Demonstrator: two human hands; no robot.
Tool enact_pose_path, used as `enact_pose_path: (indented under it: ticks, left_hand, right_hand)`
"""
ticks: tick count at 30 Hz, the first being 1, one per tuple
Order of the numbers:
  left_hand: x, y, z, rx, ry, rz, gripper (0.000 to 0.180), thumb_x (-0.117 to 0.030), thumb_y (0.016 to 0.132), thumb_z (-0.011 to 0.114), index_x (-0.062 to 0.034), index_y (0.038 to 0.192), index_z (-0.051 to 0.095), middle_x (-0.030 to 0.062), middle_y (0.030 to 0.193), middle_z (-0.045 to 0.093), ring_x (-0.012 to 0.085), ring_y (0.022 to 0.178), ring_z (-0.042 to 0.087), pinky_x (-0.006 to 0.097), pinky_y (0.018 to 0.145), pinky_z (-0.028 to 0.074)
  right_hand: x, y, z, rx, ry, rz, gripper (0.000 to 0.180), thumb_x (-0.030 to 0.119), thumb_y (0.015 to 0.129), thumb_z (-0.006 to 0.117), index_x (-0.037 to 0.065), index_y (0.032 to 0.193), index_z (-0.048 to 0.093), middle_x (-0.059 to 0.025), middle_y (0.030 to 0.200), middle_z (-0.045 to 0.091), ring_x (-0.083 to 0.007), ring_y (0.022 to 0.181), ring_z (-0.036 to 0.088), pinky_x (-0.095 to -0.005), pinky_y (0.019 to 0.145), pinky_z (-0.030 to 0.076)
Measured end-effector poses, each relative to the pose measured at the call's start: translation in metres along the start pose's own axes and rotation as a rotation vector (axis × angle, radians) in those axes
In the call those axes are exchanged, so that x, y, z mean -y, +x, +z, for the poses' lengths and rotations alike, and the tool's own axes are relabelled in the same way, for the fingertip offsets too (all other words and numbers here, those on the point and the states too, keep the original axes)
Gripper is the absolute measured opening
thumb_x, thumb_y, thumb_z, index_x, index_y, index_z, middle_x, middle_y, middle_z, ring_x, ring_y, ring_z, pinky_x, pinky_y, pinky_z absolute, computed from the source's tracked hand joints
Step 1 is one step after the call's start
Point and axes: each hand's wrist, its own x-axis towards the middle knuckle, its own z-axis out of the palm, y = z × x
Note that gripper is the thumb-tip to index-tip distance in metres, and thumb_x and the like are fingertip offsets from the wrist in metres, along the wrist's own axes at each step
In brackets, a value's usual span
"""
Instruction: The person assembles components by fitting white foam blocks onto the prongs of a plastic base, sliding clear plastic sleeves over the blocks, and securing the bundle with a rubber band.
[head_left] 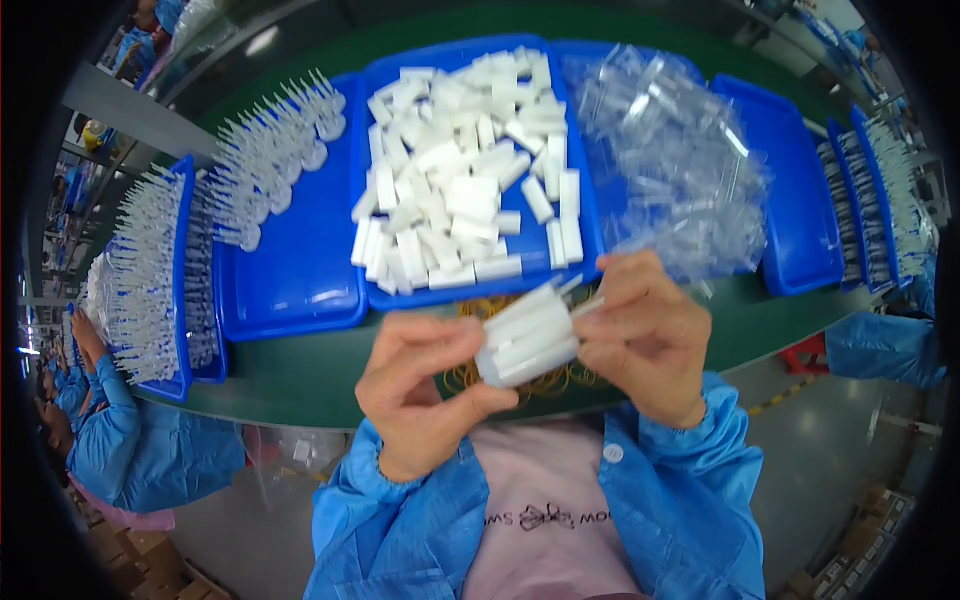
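Above the near edge of the green table, both hands hold a white ribbed bundle [530, 335] between them. It looks like several white blocks or tubes side by side, slightly blurred, with thin pale strips sticking out at its right end. My left hand [425, 385] grips its left end, thumb below and fingers above. At the right end, my right hand [650, 340] pinches the bundle near the strips. Yellowish rubber bands [560, 383] lie on the table behind and beneath the bundle, partly hidden by it.
A blue tray [480, 292] just beyond holds many white blocks. Clear plastic pieces [680, 150] heap up to its right. White spiked parts on round bases [270, 150] stand in the left tray, with stacked trays of spiked parts [150, 270] farther left. A co-worker's sleeve [110, 410] shows there.
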Motion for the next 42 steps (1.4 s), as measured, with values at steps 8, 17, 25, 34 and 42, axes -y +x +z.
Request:
enact_pose_path:
  ticks: [8, 17, 25, 34, 42]
  left_hand:
    - [0.006, 0.006, -0.003, 0.008, -0.315, -0.115, 0.046, 0.008, 0.064, 0.077, 0.0043, 0.106, 0.059, 0.0125, 0.109, 0.053, 0.0214, 0.101, 0.057, 0.034, 0.090, 0.049]
    - [0.002, 0.025, -0.013, -0.099, -0.871, -0.459, 0.045, -0.005, 0.083, 0.054, -0.0043, 0.126, 0.038, 0.0172, 0.127, 0.046, 0.0268, 0.114, 0.052, 0.037, 0.099, 0.042]
    - [0.005, 0.020, -0.026, -0.051, -0.989, -0.507, 0.057, -0.010, 0.088, 0.052, -0.0039, 0.139, 0.027, 0.0149, 0.134, 0.041, 0.0305, 0.117, 0.049, 0.040, 0.100, 0.042]
    - [0.017, 0.023, -0.027, -0.097, -0.952, -0.483, 0.043, 0.000, 0.086, 0.057, -0.0048, 0.126, 0.042, 0.0137, 0.128, 0.047, 0.0267, 0.117, 0.050, 0.043, 0.101, 0.040]
    - [0.019, 0.019, -0.023, -0.055, -0.911, -0.553, 0.038, 0.001, 0.083, 0.058, -0.0031, 0.119, 0.047, 0.0133, 0.123, 0.051, 0.0249, 0.115, 0.051, 0.044, 0.101, 0.040]
  right_hand:
    - [0.015, 0.026, -0.006, 0.061, -0.192, -0.065, 0.024, 0.004, 0.065, 0.074, 0.008, 0.089, 0.071, -0.0042, 0.086, 0.064, -0.0212, 0.082, 0.055, -0.0307, 0.073, 0.042]
    - [-0.068, 0.107, -0.047, 0.176, -1.345, -0.024, 0.036, 0.029, 0.067, 0.074, 0.005, 0.092, 0.064, -0.0111, 0.094, 0.061, -0.0284, 0.094, 0.056, -0.0431, 0.085, 0.038]
    - [-0.100, 0.108, -0.045, 0.304, -1.622, -0.093, 0.022, 0.014, 0.069, 0.067, 0.001, 0.085, 0.062, -0.0149, 0.086, 0.062, -0.0314, 0.094, 0.057, -0.0470, 0.085, 0.036]
    - [-0.024, 0.106, -0.031, 0.123, -0.824, -0.027, 0.019, 0.006, 0.075, 0.063, 0.005, 0.094, 0.063, -0.0084, 0.078, 0.062, -0.0198, 0.067, 0.058, -0.0321, 0.066, 0.046]
    - [0.020, 0.080, -0.018, 0.205, -0.113, 0.239, 0.016, 0.013, 0.087, 0.058, 0.004, 0.096, 0.067, -0.0032, 0.082, 0.057, -0.0079, 0.068, 0.051, -0.0215, 0.059, 0.042]
